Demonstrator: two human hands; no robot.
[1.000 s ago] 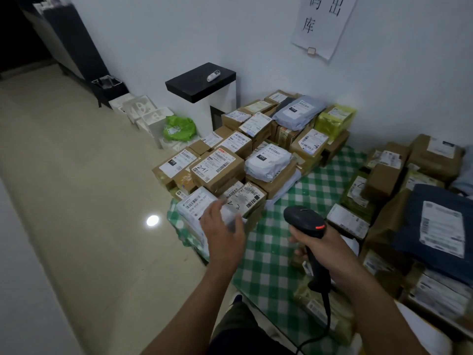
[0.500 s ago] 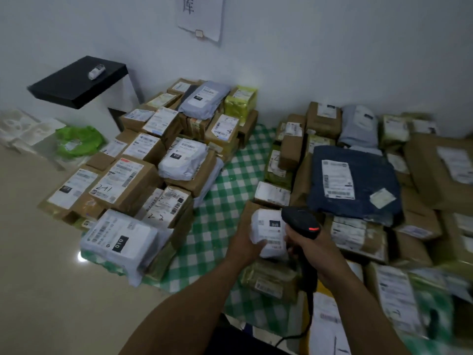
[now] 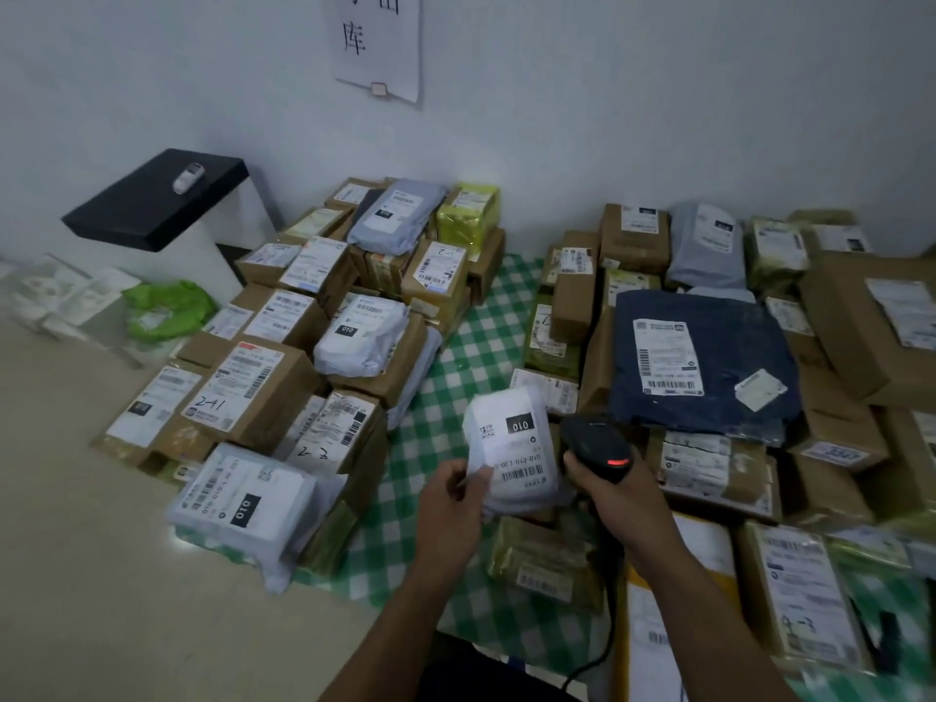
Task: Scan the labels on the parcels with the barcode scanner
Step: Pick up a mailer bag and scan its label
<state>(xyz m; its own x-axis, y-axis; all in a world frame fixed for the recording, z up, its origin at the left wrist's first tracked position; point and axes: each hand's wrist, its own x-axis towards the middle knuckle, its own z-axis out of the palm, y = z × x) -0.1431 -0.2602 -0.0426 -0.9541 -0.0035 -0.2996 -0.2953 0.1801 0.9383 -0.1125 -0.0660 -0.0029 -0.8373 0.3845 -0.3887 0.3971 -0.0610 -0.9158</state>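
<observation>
Green-checked cloth on beige floor — parcels against white wall

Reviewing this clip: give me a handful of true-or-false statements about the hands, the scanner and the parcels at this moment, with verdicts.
1. The left hand holds a white parcel with its label facing up. True.
2. The barcode scanner lies unheld on the cloth. False: the right hand holds it by its grip, beside the white parcel.
3. The held parcel's label reads 241. False: it reads 010; 241 is handwritten on a brown box at the left.
4. The parcels lie on a green-and-white checked cloth. True.
5. The dark blue parcel bears a white label. True.
</observation>
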